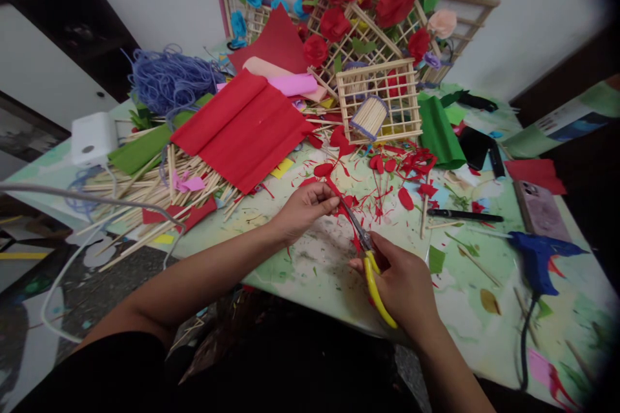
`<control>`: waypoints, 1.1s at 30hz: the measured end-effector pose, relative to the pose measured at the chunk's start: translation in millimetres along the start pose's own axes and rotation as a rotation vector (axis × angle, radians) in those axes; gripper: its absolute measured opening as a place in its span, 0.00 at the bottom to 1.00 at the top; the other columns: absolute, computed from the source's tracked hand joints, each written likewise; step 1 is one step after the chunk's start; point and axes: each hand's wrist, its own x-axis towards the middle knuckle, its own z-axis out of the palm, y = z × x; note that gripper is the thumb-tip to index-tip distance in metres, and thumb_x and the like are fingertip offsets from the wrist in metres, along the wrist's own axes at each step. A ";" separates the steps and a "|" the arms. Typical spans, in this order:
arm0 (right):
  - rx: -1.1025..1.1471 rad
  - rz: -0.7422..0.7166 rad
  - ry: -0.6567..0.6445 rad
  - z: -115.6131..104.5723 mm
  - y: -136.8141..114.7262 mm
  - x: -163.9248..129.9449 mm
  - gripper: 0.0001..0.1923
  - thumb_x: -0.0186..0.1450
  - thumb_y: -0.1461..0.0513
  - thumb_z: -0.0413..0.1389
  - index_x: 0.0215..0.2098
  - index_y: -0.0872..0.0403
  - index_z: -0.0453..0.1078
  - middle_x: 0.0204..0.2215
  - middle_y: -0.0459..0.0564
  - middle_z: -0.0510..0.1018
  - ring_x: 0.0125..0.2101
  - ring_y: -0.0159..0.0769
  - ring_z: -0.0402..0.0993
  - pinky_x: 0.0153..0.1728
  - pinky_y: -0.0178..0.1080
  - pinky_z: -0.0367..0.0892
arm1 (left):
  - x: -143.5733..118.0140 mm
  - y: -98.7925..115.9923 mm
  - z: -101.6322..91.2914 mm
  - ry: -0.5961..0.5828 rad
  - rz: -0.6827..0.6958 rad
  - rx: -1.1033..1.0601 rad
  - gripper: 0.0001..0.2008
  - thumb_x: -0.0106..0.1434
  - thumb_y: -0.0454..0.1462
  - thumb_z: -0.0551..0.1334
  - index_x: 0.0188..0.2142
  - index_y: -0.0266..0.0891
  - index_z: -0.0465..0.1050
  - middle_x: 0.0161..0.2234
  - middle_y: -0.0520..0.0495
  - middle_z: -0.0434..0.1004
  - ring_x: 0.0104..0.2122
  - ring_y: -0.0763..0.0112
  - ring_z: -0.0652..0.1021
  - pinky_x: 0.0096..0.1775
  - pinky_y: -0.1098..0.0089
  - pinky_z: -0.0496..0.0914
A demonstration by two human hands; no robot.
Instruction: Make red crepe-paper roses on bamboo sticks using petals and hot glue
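Note:
My right hand [404,277] is closed around the yellow handles of a pair of scissors [372,281]. The scissor blades point up and left, toward the fingertips of my left hand [306,210]. Those left fingers pinch a small piece of red crepe paper [334,186], close beside the blades. Part of the piece is hidden by the fingers. Under and beyond both hands lie red petal-shaped cutouts [405,199] and thin red scraps. A large folded sheet of red crepe paper [247,129] rests farther back, left of the hands.
Behind stand stick lattices [380,100] with paper roses [334,24]. Bundled sticks [140,200] and blue cord [169,80] lie left. On the right are a blue glue gun [540,258], a black pen [465,215], a phone [542,210] and green crepe paper [440,132]. A cable [97,192] crosses the left side.

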 end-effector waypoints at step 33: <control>-0.034 0.042 -0.070 -2.7 -0.7 2.7 0.21 0.57 0.53 0.55 0.47 0.50 0.71 0.21 0.44 0.75 0.22 0.36 0.70 0.23 0.33 0.54 | 0.5 3.7 1.6 0.096 -0.166 -0.169 0.11 0.51 0.36 0.68 0.27 0.34 0.67 0.23 0.55 0.69 0.24 0.82 0.70 0.31 0.75 0.64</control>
